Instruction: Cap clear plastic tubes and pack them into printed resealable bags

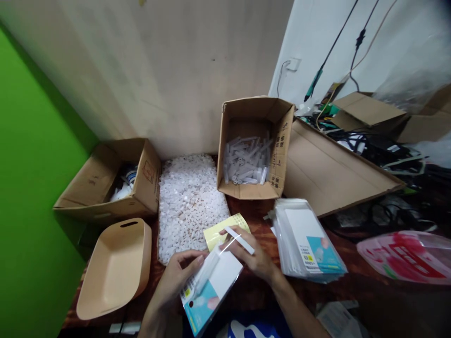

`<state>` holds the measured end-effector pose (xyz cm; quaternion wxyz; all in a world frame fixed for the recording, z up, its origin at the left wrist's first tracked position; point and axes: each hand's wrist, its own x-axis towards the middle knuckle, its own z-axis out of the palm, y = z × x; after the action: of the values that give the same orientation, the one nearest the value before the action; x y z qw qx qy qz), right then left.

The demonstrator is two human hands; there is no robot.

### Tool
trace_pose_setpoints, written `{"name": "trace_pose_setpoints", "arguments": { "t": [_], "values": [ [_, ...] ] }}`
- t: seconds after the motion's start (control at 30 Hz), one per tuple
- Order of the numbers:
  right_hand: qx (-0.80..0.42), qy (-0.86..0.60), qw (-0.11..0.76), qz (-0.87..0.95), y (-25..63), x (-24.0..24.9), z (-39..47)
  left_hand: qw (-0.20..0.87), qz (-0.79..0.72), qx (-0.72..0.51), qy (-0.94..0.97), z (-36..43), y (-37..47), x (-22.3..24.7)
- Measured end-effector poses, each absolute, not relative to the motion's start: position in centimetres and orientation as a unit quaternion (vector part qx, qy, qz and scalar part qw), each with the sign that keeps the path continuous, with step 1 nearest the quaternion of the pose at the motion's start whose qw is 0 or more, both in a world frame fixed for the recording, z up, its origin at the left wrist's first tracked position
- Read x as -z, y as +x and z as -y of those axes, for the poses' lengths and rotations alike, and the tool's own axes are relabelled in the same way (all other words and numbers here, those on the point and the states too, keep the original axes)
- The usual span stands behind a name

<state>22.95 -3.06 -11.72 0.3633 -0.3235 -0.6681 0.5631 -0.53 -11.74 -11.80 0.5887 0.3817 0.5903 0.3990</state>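
My left hand [183, 272] is closed on the left edge of a clear plastic bag [213, 286], thumb on top. Inside the bag are a white and teal printed card and a translucent tube-like piece. My right hand [253, 256] is closed at the bag's upper end, with a narrow white strip [240, 239] at its fingers. The strip looks like a peel-off backing, though its exact kind is hard to tell. Partly behind the right hand lies a yellow sticker sheet [211, 238]. A stack of similar bagged cards [299, 239] lies to the right.
Small white plastic pieces fill a shallow tray [190, 202] ahead. Behind stands a cardboard box [255, 190] holding translucent tubes. At left are another carton [148, 173] and a beige bin [114, 267]. Cables and a pink package [405, 257] lie right.
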Motion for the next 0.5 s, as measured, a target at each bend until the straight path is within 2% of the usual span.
{"name": "trace_pose_setpoints", "arguments": {
  "t": [0.1, 0.13, 0.23, 0.33, 0.5],
  "values": [
    [-0.361, -0.426, 0.449, 0.698, 22.3, 10.4, -1.9, 0.527, -0.604, -0.352, 0.484, 12.2, -0.8, 13.4],
    [-0.292, -0.464, 0.451, 0.705, 22.0, 10.0, -3.9, 0.496, -0.604, -0.332, 0.528, 12.4, -0.5, 14.0],
    [-0.167, -0.555, 0.353, 0.734, 20.6, 9.3, -9.6, 0.379, -0.584, -0.312, 0.646, 12.5, 1.1, 15.2],
    [-0.13, -0.586, 0.27, 0.752, 19.1, 9.6, -13.2, 0.287, -0.582, -0.346, 0.678, 11.6, 1.9, 15.5],
    [-0.125, -0.58, 0.26, 0.762, 17.6, 10.2, -14.6, 0.176, -0.703, -0.305, 0.617, 7.9, -0.7, 15.7]
  ]
}}
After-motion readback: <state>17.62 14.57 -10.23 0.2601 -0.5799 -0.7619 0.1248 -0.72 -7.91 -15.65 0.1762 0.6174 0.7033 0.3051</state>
